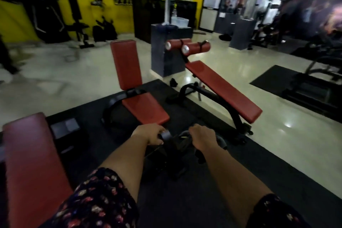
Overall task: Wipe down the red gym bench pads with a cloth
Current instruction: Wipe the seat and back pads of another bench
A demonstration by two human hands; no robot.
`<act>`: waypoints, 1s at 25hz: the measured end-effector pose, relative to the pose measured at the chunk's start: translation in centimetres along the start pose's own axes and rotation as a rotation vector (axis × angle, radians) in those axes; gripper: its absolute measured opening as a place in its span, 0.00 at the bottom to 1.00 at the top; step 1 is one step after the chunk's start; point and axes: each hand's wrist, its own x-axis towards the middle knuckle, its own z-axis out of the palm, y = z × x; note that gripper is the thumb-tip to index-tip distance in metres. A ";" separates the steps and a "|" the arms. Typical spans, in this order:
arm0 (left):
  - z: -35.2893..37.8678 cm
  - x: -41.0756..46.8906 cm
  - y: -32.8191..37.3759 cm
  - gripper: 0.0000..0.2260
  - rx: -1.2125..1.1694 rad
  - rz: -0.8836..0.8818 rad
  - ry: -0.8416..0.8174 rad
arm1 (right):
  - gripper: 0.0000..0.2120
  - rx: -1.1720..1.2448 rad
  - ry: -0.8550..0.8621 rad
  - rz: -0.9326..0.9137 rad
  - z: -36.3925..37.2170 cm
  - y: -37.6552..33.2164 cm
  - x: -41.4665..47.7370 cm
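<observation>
Long red slanted bench pad (224, 89): smooth vinyl look, soft sheen. Black tubular frame (187, 90): painted metal, semi-gloss. Pale floor (277, 126): glossy, reflects lights. Black floor mat (185, 200): matt, rubbery. Black handlebar (165, 135): matt grip.

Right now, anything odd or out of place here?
No cloth shows: left hand and right hand both grip black handles. A small dark object lies on the floor beside the sloped red bench; too blurred to identify.
</observation>
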 end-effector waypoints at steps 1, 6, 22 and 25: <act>-0.1 0.8 -0.4 0.27 -0.064 -0.043 0.012 | 0.11 -0.004 0.006 -0.038 -0.2 0.2 1.8; -0.5 1.7 -2.9 0.28 -0.146 -0.280 0.143 | 0.11 0.010 0.010 -0.183 -0.1 0.0 8.0; 0.7 4.0 -18.0 0.27 -0.215 -0.503 0.086 | 0.14 -0.038 -0.119 -0.436 2.6 -13.2 23.2; -1.2 6.3 -22.9 0.27 -0.234 -0.487 0.087 | 0.13 -0.067 -0.126 -0.427 2.5 -16.0 27.6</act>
